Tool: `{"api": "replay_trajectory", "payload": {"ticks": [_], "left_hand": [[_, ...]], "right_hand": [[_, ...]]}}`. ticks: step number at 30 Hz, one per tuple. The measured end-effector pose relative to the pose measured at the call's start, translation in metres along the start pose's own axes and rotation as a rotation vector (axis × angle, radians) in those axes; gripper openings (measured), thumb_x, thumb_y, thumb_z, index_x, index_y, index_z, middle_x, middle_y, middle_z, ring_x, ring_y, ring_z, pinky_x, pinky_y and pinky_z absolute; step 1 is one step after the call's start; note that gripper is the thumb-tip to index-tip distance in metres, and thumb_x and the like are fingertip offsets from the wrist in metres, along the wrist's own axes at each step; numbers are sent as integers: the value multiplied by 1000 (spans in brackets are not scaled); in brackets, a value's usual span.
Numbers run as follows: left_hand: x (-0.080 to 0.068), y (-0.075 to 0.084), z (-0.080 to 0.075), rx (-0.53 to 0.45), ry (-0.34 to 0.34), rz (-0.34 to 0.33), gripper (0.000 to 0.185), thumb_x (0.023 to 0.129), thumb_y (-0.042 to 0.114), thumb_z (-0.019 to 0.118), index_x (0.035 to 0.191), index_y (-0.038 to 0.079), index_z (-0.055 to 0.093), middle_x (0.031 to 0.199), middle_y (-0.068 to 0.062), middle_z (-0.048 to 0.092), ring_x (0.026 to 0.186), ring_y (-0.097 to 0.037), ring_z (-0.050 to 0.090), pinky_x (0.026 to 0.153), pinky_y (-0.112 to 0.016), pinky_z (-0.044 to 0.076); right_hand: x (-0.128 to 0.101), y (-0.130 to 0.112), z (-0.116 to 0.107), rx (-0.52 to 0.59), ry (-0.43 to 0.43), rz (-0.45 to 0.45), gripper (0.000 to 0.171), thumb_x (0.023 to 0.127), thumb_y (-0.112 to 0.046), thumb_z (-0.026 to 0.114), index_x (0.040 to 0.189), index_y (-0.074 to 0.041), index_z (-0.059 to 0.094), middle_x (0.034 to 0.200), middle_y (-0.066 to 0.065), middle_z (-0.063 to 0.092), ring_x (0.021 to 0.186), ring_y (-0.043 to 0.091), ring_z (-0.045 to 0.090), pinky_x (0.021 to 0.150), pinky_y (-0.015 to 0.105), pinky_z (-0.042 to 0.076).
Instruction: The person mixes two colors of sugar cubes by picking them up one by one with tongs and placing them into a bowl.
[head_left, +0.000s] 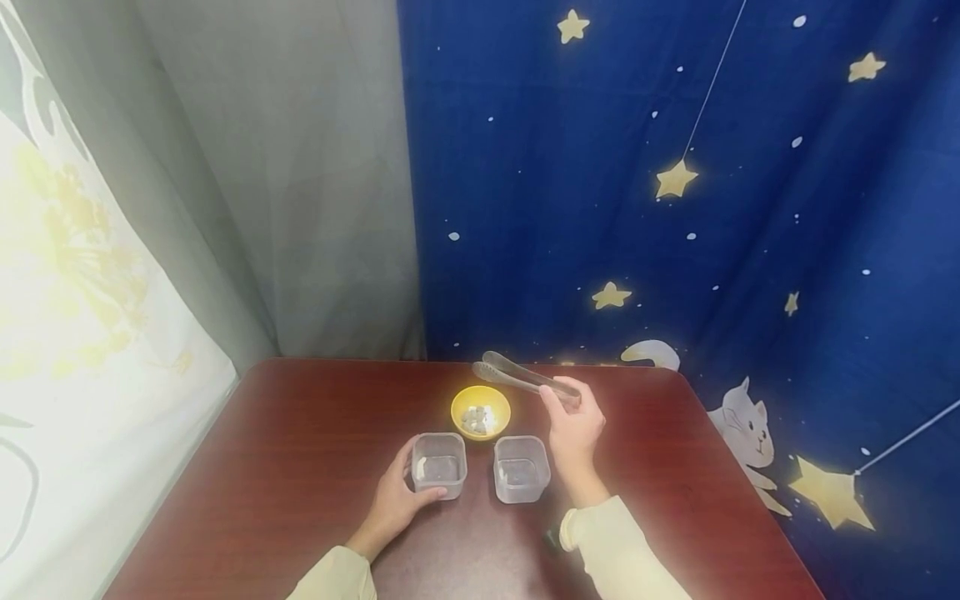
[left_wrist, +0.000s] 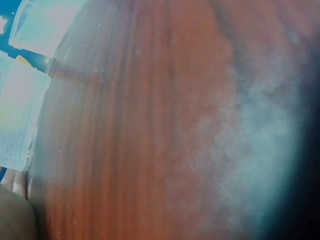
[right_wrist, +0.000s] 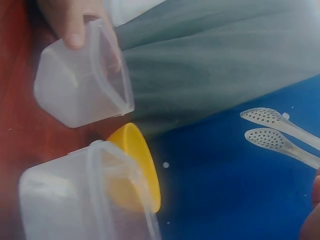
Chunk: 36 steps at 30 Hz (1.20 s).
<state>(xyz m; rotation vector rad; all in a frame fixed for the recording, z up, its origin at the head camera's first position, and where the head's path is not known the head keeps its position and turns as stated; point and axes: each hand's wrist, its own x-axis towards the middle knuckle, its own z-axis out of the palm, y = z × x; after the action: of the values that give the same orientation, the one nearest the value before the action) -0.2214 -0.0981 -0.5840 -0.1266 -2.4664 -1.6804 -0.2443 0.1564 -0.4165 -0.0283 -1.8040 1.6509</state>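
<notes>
On the table: my left hand grips the left tub; my right hand pinches tongs, empty. Both tubs look unfilled; pieces remain in the yellow bowl.

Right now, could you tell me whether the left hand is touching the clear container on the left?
Touching. In the head view the left hand wraps its fingers round the left clear container; the right wrist view shows a thumb pressed on its wall.

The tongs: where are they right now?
In the head view, the tongs are held in the right hand, raised just behind the yellow bowl.
</notes>
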Motion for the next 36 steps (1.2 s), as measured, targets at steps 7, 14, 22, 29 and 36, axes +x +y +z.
{"api": "replay_trajectory", "payload": {"ticks": [7, 14, 22, 29, 36], "left_hand": [[0, 1, -1, -6, -1, 12, 103, 62, 32, 92, 147, 10, 38, 139, -14, 51, 125, -34, 50, 105, -48, 39], [1, 1, -2, 5, 0, 7, 104, 62, 33, 92, 147, 11, 38, 139, -14, 51, 125, -34, 50, 105, -48, 39], [1, 2, -1, 1, 0, -5, 104, 62, 33, 92, 147, 11, 38, 138, -14, 52, 124, -35, 51, 104, -49, 39], [1, 2, -1, 6, 1, 1, 104, 62, 34, 92, 147, 11, 38, 138, -14, 52, 125, -34, 50, 105, -49, 39], [-1, 2, -1, -2, 0, 2, 103, 62, 33, 92, 147, 10, 38, 139, -14, 52, 125, -35, 50, 105, -48, 39]], "right_hand": [[-7, 10, -6, -12, 7, 47, 26, 80, -1, 77, 103, 7, 67, 87, 20, 71, 76, 4, 67, 67, 17, 54], [-8, 39, -9, -63, 24, 54, 26, 80, -7, 80, 103, 0, 70, 84, 13, 72, 74, 6, 67, 63, 16, 53], [-13, 61, -12, -95, 28, 53, 25, 78, -13, 82, 100, -10, 72, 82, 9, 72, 73, 14, 68, 60, 19, 52], [-18, 52, -16, -102, 26, 52, 26, 79, -9, 81, 102, -2, 71, 84, 13, 73, 74, 5, 67, 64, 16, 52], [-22, 75, -23, -139, 33, 60, 26, 79, -12, 82, 102, -7, 72, 84, 8, 74, 75, 7, 69, 63, 17, 53]]}}
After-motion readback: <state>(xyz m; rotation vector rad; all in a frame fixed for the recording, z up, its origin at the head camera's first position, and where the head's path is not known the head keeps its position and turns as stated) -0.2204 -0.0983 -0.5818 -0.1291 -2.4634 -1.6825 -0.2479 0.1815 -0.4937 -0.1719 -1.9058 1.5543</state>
